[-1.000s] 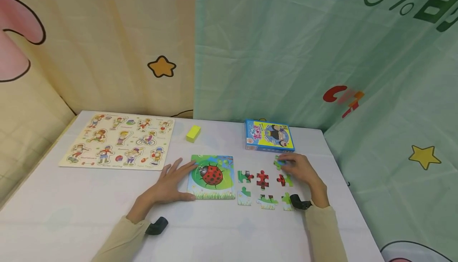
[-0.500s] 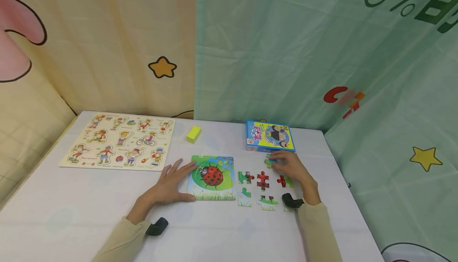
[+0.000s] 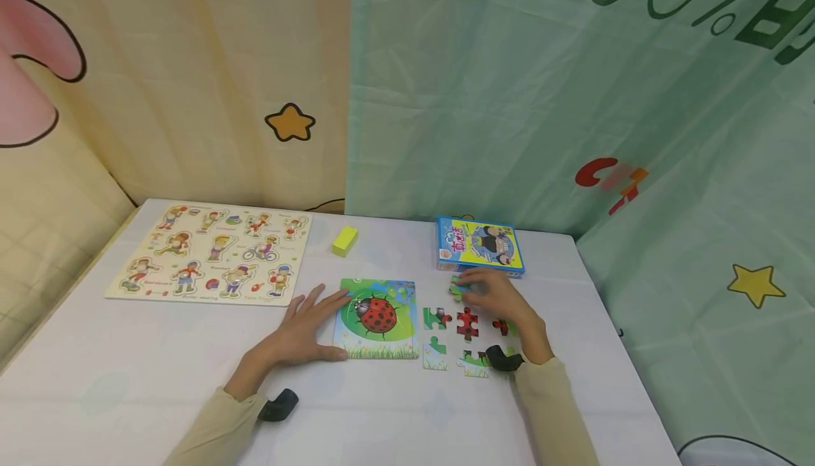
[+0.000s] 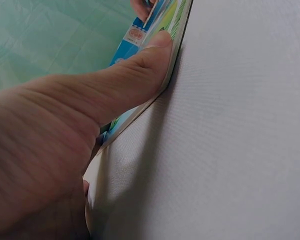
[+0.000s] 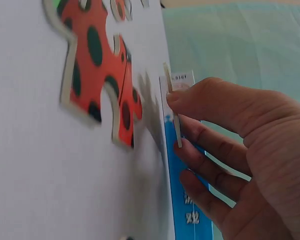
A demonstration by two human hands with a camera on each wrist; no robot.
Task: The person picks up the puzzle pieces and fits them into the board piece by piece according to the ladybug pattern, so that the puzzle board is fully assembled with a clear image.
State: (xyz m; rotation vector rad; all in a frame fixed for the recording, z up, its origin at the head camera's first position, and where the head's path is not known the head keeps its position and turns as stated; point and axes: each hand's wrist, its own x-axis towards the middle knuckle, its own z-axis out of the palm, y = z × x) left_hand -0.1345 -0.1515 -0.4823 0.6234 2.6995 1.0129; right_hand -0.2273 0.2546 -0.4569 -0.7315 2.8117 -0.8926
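My left hand (image 3: 299, 331) lies spread on the left side of a square ladybug board (image 3: 378, 319), fingers straight. In the left wrist view, the thumb (image 4: 147, 62) presses on the board's edge. Between thumb and fingers, my right hand (image 3: 499, 298) pinches a green jigsaw piece (image 3: 455, 288). The right wrist view shows this piece (image 5: 178, 132) edge-on, lifted off the table. Just below it in the head view are a red centre piece (image 3: 467, 324), a green-and-red piece (image 3: 436, 318) and a grass corner piece (image 3: 435, 354). The right wrist partly covers other pieces.
A blue and yellow box (image 3: 480, 245) stands just behind my right hand. At the back left lies a large board with sports figures (image 3: 210, 252), and a yellow block (image 3: 344, 240) is beside it. Curtains rise behind the white table (image 3: 382, 416).
My right hand has carried the green piece leftward across the row, passing in front of the box. The left hand and the ladybug board have stayed in place.
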